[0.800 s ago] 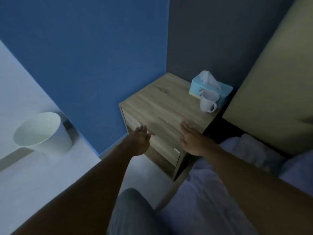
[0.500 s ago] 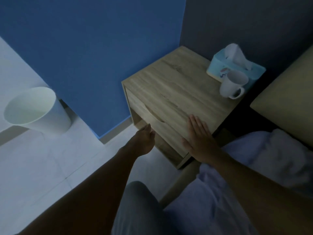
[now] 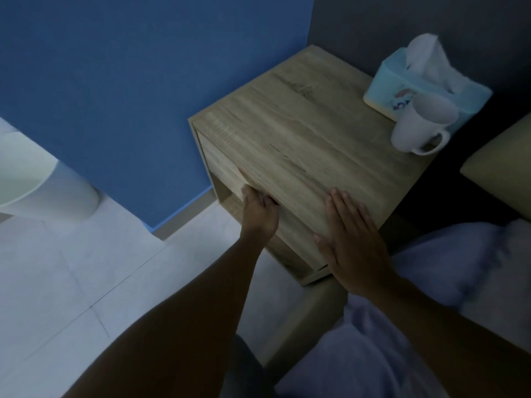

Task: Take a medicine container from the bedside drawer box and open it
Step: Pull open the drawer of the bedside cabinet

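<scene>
A wooden bedside cabinet [image 3: 304, 133] stands in the corner between a blue wall and a dark wall. Its drawer front [image 3: 221, 170] faces left and looks closed. My left hand [image 3: 258, 209] curls its fingers onto the lower edge of the drawer front. My right hand [image 3: 349, 234] lies flat, fingers spread, on the near corner of the cabinet top. No medicine container is visible; the drawer's inside is hidden.
A white mug [image 3: 419, 126] and a light-blue tissue box [image 3: 388, 81] stand at the far right of the cabinet top. A white waste bin [image 3: 37, 185] sits on the tiled floor at left. Bedding [image 3: 448, 271] and a beige headboard [image 3: 502, 168] lie at right.
The view has come closer over the cabinet. My left hand has moved up from open air to the drawer front and curled onto it. My right hand stays flat on the top.
</scene>
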Action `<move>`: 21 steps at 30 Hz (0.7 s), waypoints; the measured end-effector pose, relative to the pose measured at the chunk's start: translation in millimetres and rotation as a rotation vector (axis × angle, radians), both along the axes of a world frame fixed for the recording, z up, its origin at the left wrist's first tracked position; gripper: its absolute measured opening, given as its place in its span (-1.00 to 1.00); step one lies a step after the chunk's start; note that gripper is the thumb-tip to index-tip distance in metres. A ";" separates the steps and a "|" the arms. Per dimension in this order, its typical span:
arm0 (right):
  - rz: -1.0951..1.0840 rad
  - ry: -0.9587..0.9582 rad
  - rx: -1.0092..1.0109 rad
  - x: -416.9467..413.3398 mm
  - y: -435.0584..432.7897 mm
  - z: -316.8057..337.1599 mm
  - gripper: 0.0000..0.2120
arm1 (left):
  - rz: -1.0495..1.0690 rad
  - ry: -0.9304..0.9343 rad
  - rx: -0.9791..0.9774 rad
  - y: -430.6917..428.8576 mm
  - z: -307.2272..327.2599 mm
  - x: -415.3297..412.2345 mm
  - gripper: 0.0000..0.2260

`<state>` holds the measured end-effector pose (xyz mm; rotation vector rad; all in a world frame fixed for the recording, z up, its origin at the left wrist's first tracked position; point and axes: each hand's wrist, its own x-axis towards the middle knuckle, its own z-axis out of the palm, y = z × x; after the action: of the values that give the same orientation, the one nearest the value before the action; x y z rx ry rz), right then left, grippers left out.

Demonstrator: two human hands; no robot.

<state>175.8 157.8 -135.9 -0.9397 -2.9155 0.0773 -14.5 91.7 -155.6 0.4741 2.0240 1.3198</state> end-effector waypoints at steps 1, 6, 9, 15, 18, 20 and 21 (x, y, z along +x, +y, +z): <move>0.000 0.003 0.001 -0.2 -0.3 0.1 -0.31 | 0.018 -0.014 0.028 2.1 -1.5 -0.5 -0.50; -0.007 -0.002 0.005 -0.4 -0.4 0.1 -0.32 | 0.017 -0.049 0.086 2.1 -6.2 4.4 -0.38; -0.006 0.000 0.003 -0.5 -0.5 -0.4 -0.33 | -0.010 -0.046 0.081 0.9 -7.2 0.8 -0.36; 0.003 0.006 -0.010 0.4 1.8 -3.4 -0.34 | -0.026 -0.077 0.039 -19.9 -6.6 -3.8 -0.37; 0.000 0.003 -0.002 0.1 3.1 -6.2 -0.34 | -0.038 -0.125 0.045 -43.1 -8.1 -7.6 -0.35; -0.003 -0.006 0.013 0.7 4.5 -8.0 -0.34 | -0.042 -0.132 0.037 -60.2 -9.8 -10.8 -0.33; -0.003 -0.008 0.014 1.1 4.8 -8.5 -0.34 | -0.044 -0.136 0.036 -69.0 -10.9 -12.6 -0.33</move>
<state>176.9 162.6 -144.4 -0.9451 -2.9183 0.0535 -27.2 22.8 -166.6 0.4307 1.8717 1.3269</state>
